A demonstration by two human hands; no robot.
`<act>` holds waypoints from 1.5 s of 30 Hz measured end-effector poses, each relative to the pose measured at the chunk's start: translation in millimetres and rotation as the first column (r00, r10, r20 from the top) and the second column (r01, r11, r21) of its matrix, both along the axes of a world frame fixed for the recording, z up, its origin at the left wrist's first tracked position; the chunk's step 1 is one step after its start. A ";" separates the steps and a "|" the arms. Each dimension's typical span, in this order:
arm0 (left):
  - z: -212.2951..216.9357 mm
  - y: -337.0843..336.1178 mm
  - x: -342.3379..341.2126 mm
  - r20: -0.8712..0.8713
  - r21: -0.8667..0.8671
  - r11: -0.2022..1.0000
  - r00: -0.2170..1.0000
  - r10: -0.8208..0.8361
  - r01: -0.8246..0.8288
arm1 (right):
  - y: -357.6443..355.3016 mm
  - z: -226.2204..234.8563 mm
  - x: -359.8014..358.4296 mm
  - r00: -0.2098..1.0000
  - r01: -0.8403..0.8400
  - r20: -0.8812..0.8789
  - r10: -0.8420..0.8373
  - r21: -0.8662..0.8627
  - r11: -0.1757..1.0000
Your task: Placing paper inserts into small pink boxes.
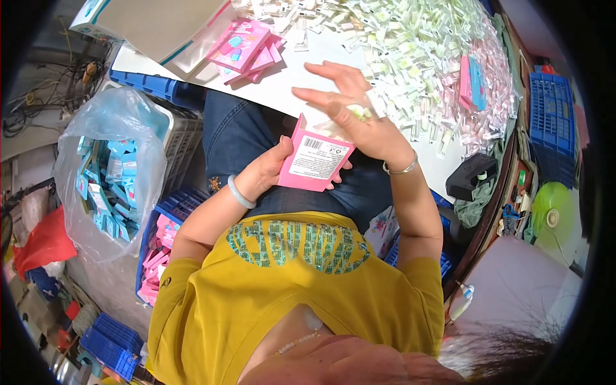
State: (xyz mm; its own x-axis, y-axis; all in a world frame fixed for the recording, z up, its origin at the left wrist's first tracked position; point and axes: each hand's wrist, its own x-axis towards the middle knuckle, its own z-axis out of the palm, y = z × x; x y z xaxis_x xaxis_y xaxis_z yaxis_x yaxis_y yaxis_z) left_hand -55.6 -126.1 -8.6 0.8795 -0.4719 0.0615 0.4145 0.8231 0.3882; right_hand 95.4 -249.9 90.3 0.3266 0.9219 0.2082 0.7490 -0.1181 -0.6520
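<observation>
Apparently filling: gripping pink carton (316, 162) in left hand (268, 165) above lap (298, 203); poising right hand (369, 128) at open top, fingers extended, cannot tell whether holding anything. Next, probably steady carton, insert translucent tubes (420, 38).

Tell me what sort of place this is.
Likely a small packing workshop: a pink box in the left hand, a heap of small plastic pieces on the white table, and a clear bag of blue boxes.
</observation>
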 end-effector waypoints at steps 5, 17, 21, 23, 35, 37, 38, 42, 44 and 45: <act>2.4 -1.6 0.1 -0.035 0.023 0.999 0.999 0.025 -0.025 | -0.4 8.4 -9.5 0.972 -0.015 0.234 0.035 -0.088 0.996; 8.8 2.4 -1.4 -0.006 0.123 0.992 1.000 0.008 -0.007 | -16.3 9.1 -14.4 0.953 0.211 -0.247 -0.173 0.134 0.968; 5.9 4.7 -2.1 -0.026 0.130 0.991 0.999 0.034 -0.030 | -17.3 9.5 -20.3 0.979 0.179 -0.130 -0.160 0.158 0.971; 1.8 3.2 -3.4 -0.039 0.097 0.995 0.998 0.041 -0.037 | -17.7 14.3 -18.4 0.978 0.192 -0.120 -0.172 0.190 0.963; -18.8 3.7 -18.3 0.016 -0.090 0.996 1.000 0.004 -0.003 | -26.2 -8.3 -38.9 0.956 0.107 -0.280 -0.084 0.069 0.992; -12.5 4.3 -25.5 -0.084 -0.035 0.993 0.990 0.110 -0.113 | -39.6 -19.2 -40.3 0.851 0.246 -0.470 -0.233 -0.034 0.969; -9.6 4.3 -27.9 -0.074 -0.052 0.990 0.989 0.127 -0.131 | -47.5 -30.7 -43.4 0.809 0.244 -0.541 -0.229 -0.045 0.969; -11.5 3.1 -37.4 -0.184 0.129 0.978 0.965 0.188 -0.166 | -55.3 -68.5 -75.9 0.573 0.372 -0.785 -0.236 -0.007 0.928; -21.2 2.4 -43.9 -0.174 0.316 0.926 0.947 0.269 -0.205 | -57.2 -82.7 -83.2 0.570 0.405 -0.793 -0.217 0.041 0.913; -25.1 2.6 -47.5 -0.137 0.491 0.838 0.929 0.344 -0.238 | -59.0 -88.3 -86.6 0.577 0.436 -0.793 -0.196 0.096 0.895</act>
